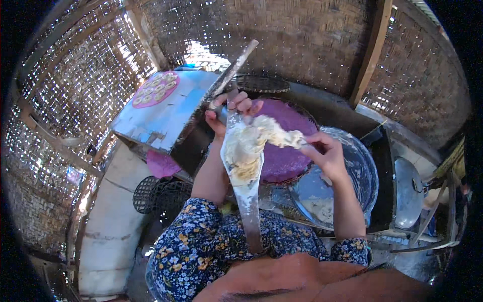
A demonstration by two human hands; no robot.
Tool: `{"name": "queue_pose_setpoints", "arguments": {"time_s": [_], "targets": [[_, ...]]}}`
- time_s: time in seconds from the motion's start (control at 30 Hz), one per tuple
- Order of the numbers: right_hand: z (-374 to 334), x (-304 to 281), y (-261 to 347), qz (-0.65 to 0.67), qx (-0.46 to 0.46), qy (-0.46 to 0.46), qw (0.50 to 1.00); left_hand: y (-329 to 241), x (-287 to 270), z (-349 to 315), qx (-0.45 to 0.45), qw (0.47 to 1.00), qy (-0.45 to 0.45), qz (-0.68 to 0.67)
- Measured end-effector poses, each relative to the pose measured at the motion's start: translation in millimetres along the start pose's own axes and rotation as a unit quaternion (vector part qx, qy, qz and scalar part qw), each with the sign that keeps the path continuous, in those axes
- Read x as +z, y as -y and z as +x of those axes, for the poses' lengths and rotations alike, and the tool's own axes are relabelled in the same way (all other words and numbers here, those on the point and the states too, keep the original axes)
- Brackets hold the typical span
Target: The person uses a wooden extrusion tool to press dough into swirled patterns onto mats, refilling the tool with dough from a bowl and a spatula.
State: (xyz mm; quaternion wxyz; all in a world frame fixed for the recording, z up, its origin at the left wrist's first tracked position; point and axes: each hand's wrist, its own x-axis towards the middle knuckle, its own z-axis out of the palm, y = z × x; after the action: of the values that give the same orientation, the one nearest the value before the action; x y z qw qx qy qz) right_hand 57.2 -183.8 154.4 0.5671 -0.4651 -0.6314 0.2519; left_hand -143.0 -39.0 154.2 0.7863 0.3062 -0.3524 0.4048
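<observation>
A long flat wooden paddle (247,196), widest at its middle, stretches from my body away from me. A lump of pale sticky dough (244,148) is heaped on its wide part. My left hand (234,109) has its fingers curled around the far part of the paddle, beyond the dough. To the right, my right hand (327,157) pinches the end of a stretched strand of that dough. The strand is still joined to the lump and hangs over a round purple sheet (287,163) on a woven tray.
A large basin (370,171) with pale residue stands at right, beside a metal lid (407,191). At left, a blue-white tabletop (188,108) bears a pink sheet (172,92) with several dough rings. A wooden stick (236,65) slants behind my left hand. Dark baskets (151,194) sit lower left.
</observation>
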Motion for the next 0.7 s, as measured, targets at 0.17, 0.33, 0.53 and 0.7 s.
{"name": "queue_pose_setpoints", "arguments": {"time_s": [0.17,0.33,0.53,0.7], "targets": [[5,7,11,-0.17,-0.093,0.024,0.981,-15,-26,-20,-0.016,0.997,0.022,-0.073],[-36,12,1,-0.171,-0.023,0.048,0.984,-33,-36,-27,0.024,0.998,0.03,-0.058],[-47,33,-11,-0.121,0.056,-0.003,0.991,-60,-30,-9,0.043,0.996,-0.062,0.052],[-30,29,-23,0.037,0.136,-0.048,0.989,-87,-2,26,0.103,0.932,-0.058,0.342]]}}
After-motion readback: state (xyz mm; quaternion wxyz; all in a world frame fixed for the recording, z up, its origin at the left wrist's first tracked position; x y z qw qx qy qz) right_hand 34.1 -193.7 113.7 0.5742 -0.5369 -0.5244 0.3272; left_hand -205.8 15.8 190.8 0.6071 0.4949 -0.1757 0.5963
